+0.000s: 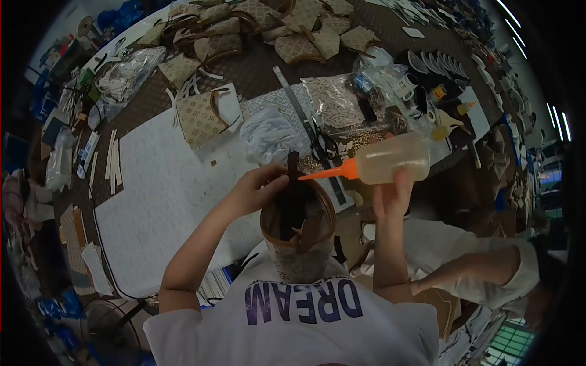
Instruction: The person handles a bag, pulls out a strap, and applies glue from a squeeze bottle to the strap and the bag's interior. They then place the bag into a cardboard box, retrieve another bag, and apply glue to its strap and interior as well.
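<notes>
My right hand is wrapped round a squeeze bottle of pale, see-through plastic. The bottle lies nearly level, its long orange nozzle pointing left. A patterned bag body with a brown rim stands close to my chest, mouth facing up and dark inside. At its far rim, the fingers of my left hand close on a dark brown strap that sticks up. The nozzle tip is right beside that strap, near the left fingertips.
Patterned bag pieces are heaped at the back. A plastic bundle, scissors and a metal ruler lie beyond the bag on the white board. Another person's arm is close on the right.
</notes>
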Action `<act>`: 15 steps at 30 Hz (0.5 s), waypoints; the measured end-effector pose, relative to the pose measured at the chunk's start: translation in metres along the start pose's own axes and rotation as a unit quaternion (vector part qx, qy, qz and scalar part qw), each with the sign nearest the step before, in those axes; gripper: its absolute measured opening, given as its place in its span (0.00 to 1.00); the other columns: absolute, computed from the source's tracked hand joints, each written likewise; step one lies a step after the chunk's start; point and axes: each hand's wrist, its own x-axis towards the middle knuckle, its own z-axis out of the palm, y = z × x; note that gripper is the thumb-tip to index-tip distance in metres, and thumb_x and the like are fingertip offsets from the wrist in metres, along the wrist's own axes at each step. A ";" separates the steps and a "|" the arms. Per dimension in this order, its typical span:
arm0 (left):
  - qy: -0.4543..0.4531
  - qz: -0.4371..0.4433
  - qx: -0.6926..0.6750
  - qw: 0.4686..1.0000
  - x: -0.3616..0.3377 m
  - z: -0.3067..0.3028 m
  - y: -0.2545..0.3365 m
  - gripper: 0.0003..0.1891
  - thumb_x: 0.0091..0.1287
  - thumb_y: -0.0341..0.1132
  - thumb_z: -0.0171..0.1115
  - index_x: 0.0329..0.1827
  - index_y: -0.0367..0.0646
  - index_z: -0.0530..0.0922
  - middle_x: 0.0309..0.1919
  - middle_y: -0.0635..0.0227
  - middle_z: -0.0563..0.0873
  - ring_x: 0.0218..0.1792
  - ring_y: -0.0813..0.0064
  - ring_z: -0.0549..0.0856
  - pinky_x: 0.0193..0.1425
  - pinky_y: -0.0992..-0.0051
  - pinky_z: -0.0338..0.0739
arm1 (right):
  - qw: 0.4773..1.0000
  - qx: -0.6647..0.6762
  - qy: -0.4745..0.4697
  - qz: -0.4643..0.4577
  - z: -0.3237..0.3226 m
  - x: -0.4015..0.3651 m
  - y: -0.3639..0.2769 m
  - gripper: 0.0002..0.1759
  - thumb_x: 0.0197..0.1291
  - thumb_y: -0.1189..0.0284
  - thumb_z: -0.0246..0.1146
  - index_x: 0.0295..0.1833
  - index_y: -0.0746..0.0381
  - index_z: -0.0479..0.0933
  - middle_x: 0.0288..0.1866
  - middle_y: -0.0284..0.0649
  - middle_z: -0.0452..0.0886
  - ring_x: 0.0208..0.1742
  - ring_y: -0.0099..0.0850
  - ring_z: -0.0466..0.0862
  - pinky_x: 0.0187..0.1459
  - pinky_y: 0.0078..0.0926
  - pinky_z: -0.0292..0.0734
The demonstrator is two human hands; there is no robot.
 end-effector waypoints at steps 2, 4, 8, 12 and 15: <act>0.054 0.018 -0.040 0.998 -0.010 0.001 -0.007 0.16 0.72 0.42 0.53 0.47 0.36 0.78 0.36 0.72 0.82 0.40 0.86 0.76 0.44 0.81 0.72 | 1.000 -0.019 -0.011 -0.005 0.003 -0.006 0.003 0.50 0.52 0.56 0.70 0.74 0.56 0.48 0.66 0.44 0.66 0.65 0.48 0.70 0.66 0.50 0.65; 0.101 -0.013 -0.027 0.994 -0.019 0.001 -0.003 0.17 0.71 0.44 0.53 0.45 0.36 0.80 0.31 0.68 0.84 0.34 0.83 0.78 0.39 0.77 0.73 | 0.999 -0.028 -0.029 -0.014 0.008 -0.010 0.010 0.54 0.51 0.55 0.71 0.75 0.55 0.45 0.65 0.44 0.66 0.63 0.49 0.71 0.64 0.50 0.67; 0.191 -0.032 -0.023 0.981 -0.029 0.005 -0.003 0.19 0.69 0.44 0.53 0.40 0.34 0.82 0.23 0.63 0.84 0.26 0.76 0.81 0.34 0.73 0.73 | 0.997 -0.024 -0.055 -0.048 0.020 -0.008 0.023 0.56 0.46 0.56 0.74 0.74 0.53 0.44 0.60 0.45 0.70 0.57 0.50 0.76 0.58 0.50 0.73; 0.228 -0.023 0.027 0.973 -0.032 0.005 -0.004 0.18 0.68 0.44 0.54 0.38 0.35 0.82 0.21 0.56 0.82 0.24 0.69 0.82 0.31 0.69 0.72 | 0.995 -0.022 -0.066 -0.069 0.031 -0.003 0.031 0.58 0.42 0.56 0.76 0.72 0.54 0.45 0.55 0.47 0.73 0.52 0.50 0.79 0.54 0.50 0.76; 0.239 -0.028 0.035 0.970 -0.032 0.005 -0.005 0.18 0.67 0.44 0.54 0.37 0.35 0.82 0.19 0.54 0.81 0.22 0.66 0.81 0.29 0.68 0.71 | 0.992 -0.059 -0.088 -0.071 0.036 0.000 0.033 0.58 0.42 0.56 0.77 0.72 0.55 0.45 0.54 0.47 0.74 0.50 0.50 0.80 0.53 0.50 0.77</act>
